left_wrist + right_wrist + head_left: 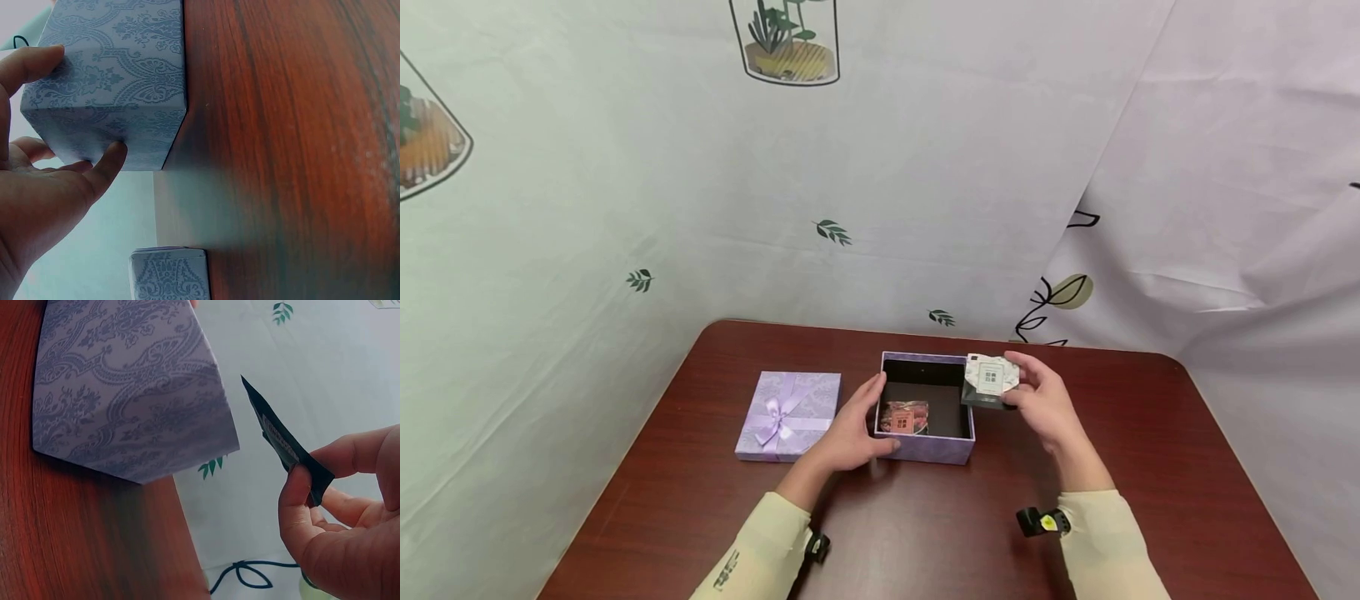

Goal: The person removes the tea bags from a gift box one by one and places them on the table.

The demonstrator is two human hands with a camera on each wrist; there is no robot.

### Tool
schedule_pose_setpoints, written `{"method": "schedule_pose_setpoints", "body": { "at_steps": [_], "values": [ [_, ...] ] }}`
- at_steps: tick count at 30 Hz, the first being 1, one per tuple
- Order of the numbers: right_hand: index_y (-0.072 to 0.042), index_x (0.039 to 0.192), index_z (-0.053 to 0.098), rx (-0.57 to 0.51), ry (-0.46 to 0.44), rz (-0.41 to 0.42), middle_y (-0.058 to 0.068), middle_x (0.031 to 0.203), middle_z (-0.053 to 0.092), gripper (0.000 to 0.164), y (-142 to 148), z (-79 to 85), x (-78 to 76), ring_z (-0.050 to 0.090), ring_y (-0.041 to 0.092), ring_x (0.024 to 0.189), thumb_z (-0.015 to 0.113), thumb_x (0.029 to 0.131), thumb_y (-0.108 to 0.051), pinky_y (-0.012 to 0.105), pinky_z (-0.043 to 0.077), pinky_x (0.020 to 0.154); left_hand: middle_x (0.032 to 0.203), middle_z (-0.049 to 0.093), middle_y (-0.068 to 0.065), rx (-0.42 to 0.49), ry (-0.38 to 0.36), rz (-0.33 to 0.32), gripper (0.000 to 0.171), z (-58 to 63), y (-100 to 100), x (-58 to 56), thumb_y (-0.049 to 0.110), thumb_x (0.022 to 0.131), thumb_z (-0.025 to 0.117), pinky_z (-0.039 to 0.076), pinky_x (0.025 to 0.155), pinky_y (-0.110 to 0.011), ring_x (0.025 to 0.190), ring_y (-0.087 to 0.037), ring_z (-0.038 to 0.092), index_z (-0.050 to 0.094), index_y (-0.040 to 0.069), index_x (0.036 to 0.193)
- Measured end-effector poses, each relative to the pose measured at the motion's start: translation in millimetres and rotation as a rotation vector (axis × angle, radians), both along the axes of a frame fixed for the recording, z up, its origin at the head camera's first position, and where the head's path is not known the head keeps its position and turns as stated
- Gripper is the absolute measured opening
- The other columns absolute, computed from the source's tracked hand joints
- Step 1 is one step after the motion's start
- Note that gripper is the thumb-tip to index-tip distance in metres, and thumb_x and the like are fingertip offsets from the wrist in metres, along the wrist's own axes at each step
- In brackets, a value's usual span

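Pinching a pale-labelled packet (989,379) by its right edge, the right hand (1047,402) holds it up at the right rim of the open box (925,450), whose hollow lies to that hand's left. The left hand (853,429) grips the box's near left corner, closer to the red packet (902,419) inside, while the ribboned lid (805,402) sits farther left on the table (925,533).

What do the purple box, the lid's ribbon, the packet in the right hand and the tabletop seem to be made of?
Purple box: probably paper-covered cardboard, fairly matte; crisp edges, printed scrollwork.
Ribbon: perhaps satin, given its soft sheen.
Packet: maybe plastic or foil, thin and slightly curved; unclear which.
Tabletop: wood or wood-look laminate, semi-gloss, with streaky grain.
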State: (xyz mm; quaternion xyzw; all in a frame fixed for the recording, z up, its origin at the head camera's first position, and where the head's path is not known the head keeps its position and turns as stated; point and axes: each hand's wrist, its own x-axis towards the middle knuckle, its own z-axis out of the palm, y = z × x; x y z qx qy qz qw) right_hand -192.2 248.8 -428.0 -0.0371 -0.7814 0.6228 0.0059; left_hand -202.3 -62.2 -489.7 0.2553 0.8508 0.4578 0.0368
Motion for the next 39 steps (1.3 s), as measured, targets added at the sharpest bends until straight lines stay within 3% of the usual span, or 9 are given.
{"method": "schedule_pose_setpoints", "body": {
  "at_steps": [21, 39],
  "values": [
    [0.004, 0.148, 0.041, 0.024, -0.016, -0.028, 0.029, 0.126, 0.055, 0.066, 18, -9.7, -1.6, 0.06, 0.015, 0.092, 0.057, 0.085, 0.016, 0.021, 0.049, 0.074, 0.161, 0.023, -0.018, 0.012, -0.007, 0.0, 0.104, 0.3, -1, 0.3, 0.012, 0.075, 0.086, 0.027, 0.112, -0.048, 0.144, -0.033, 0.026, 0.024, 0.001, 0.158],
    [0.006, 0.145, 0.043, 0.055, -0.036, -0.029, 0.027, 0.118, 0.058, 0.066, 24, -28.1, -9.1, 0.058, 0.016, 0.09, 0.056, 0.082, 0.018, 0.022, 0.049, 0.071, 0.161, 0.022, -0.017, 0.022, -0.006, -0.004, 0.104, -1.2, -1, 1.2, 0.013, 0.076, 0.086, 0.028, 0.112, -0.049, 0.144, -0.033, 0.027, 0.024, 0.002, 0.158]
  ]
}}
